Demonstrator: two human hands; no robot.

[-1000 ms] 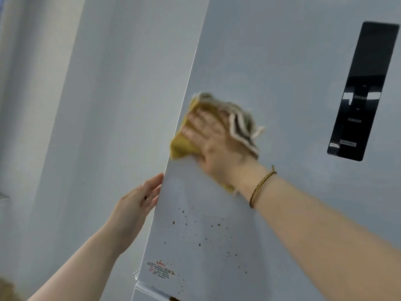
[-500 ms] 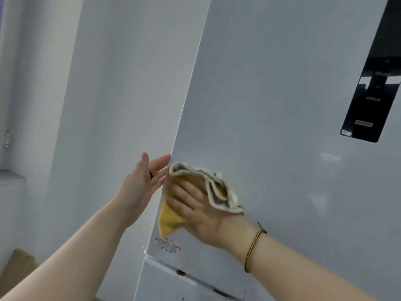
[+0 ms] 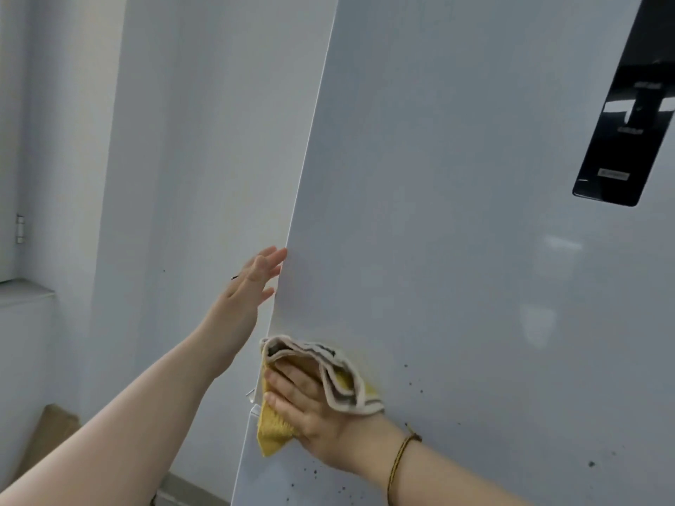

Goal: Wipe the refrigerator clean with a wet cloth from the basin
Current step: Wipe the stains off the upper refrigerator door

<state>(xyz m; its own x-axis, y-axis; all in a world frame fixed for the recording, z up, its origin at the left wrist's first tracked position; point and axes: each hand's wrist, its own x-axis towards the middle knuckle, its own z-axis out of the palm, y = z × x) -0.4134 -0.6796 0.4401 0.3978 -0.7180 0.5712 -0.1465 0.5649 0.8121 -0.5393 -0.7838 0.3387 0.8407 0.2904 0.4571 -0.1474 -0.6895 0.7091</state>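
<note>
Here, right hand [image 3: 310, 414] flat on cloth [image 3: 343, 381] against refrigerator [image 3: 438, 213]; left hand [image 3: 248, 286] open-fingered at its edge.

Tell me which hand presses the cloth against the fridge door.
The right hand, braceleted, presses the cloth; the left hand only touches the door's edge.

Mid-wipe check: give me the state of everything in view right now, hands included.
Fridge door: upper part looks clean, dark specks low down.
Cloth: bunched, pressed flat on the door near its left edge.
Right hand: pressing the cloth, fingers straight.
Left hand: open, at the door's edge.
Control panel: dark.
</note>
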